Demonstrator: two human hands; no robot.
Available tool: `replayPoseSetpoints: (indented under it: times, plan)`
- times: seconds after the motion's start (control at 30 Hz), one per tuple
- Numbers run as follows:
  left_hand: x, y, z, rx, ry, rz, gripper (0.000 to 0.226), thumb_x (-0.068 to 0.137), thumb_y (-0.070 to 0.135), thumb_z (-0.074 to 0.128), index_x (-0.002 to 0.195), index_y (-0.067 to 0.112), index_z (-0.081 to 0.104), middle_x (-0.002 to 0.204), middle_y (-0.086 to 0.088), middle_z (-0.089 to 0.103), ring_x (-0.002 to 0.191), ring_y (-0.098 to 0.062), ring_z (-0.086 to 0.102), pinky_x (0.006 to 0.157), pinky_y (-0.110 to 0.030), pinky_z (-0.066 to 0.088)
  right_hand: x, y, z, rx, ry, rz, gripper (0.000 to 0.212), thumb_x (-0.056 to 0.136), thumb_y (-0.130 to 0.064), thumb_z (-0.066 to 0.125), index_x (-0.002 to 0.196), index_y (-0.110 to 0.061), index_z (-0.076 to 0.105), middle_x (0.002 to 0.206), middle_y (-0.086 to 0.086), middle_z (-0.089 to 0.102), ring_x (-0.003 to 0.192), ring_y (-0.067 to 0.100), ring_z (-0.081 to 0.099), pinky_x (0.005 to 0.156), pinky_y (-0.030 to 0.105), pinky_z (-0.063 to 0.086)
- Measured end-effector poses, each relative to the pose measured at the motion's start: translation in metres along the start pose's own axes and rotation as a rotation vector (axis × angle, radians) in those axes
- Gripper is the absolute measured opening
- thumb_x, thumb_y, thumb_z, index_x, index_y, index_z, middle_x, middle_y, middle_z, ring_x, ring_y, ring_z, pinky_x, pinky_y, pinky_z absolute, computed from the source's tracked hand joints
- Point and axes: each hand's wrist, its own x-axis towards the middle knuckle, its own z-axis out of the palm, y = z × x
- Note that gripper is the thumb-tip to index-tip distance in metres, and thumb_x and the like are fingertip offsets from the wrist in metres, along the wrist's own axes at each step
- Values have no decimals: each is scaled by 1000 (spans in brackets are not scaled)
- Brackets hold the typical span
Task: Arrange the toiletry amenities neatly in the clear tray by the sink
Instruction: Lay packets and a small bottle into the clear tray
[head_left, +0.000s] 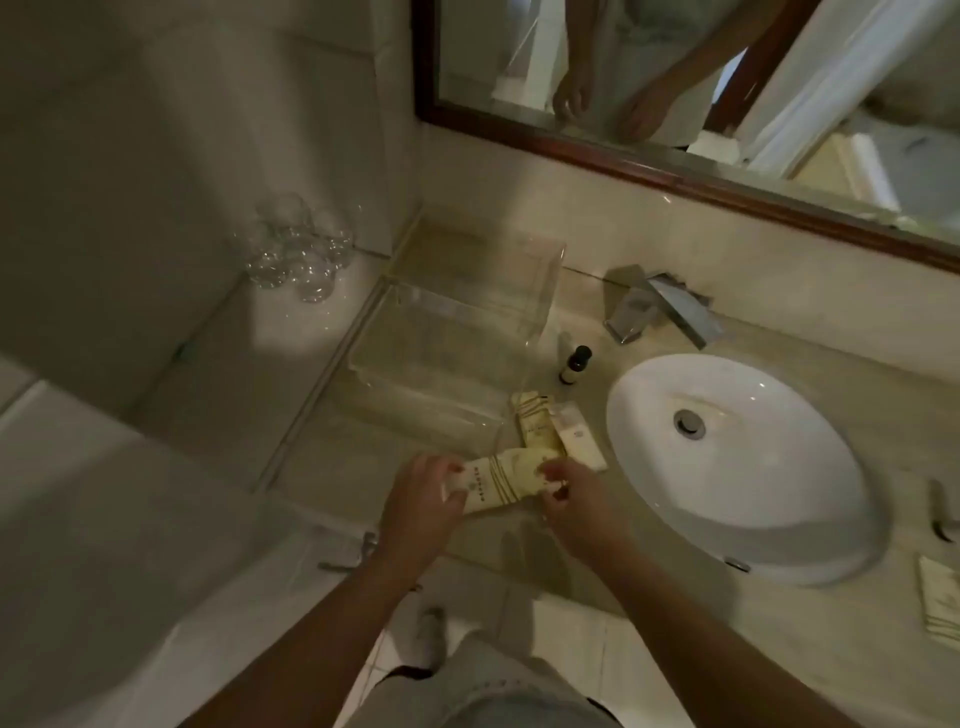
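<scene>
A clear tray (400, 358) stands on the counter left of the sink, with nothing visible inside it. In front of it, near the counter's edge, lies a cream amenity packet (501, 480) with gold lines. My left hand (423, 501) grips its left end and my right hand (571, 493) pinches its right end. Just behind lie a second cream packet (537, 426) and a white tube (579, 439). A small dark bottle (574, 364) with a pale label stands upright between the tray and the basin.
The white oval basin (737, 457) fills the counter's right half, with a chrome faucet (662, 309) behind it. Several clear glasses (296, 254) stand on a ledge at the far left. Another cream packet (943, 597) lies at the right edge. A wood-framed mirror (675, 176) hangs above.
</scene>
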Motion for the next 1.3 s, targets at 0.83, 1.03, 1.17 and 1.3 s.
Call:
replayPoseSetpoints:
  times: [0.83,1.03,1.17,1.3]
  plan:
    - [19,5,-72,-106,59,-268,21,89,6,59,108,11,66,101,-6,66,92,-20,61,73,-26,45,46,-13,-34,128,-180,-96,7,92,-19,58,95,-25,56,94,-3,63,82,12,61,69,35,57]
    - [68,18,-105,74,29,-113,21,93,7,50,102,17,65,100,-3,65,88,-18,61,68,-26,48,68,-43,-43,185,-157,-135,14,92,-20,58,104,-27,57,98,-8,66,78,4,64,46,12,43]
    - [121,19,-114,89,-14,-56,23,92,6,50,102,18,67,98,0,63,81,-9,59,59,-15,41,92,-66,-47,206,-104,-91,8,93,-23,59,97,-27,54,97,-8,67,79,6,66,52,20,51]
    - [171,9,-114,173,-92,25,22,92,7,50,101,17,67,98,0,64,87,-15,62,65,-21,45,121,-87,-40,134,-76,-70,7,93,-23,60,93,-27,53,99,-5,66,82,8,66,58,25,58]
